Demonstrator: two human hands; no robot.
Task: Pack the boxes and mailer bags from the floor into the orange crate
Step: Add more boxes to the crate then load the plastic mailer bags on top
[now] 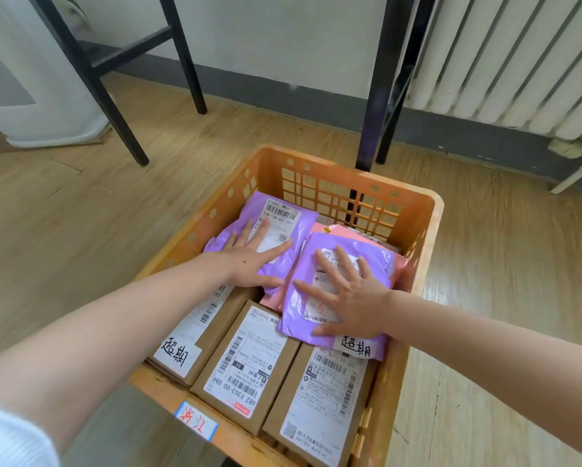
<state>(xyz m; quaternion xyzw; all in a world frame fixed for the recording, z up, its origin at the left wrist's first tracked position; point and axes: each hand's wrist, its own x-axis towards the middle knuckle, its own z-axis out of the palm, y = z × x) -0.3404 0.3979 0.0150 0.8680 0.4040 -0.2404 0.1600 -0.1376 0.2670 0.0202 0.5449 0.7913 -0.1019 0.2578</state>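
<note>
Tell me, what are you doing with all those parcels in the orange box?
A person is packing parcels into an orange crate on the wooden floor. Their left hand lies flat on one purple mailer bag at the far side, and their right hand presses flat on a second purple bag beside it. A pink bag peeks out beneath them. Three cardboard boxes already lie side by side in the near half.

Soft, even light is filling the room, casting only faint shadows beneath the left hand and right hand. Far beyond both, straight lines are bowing at the edges; the near sleeve is blurring.
</note>
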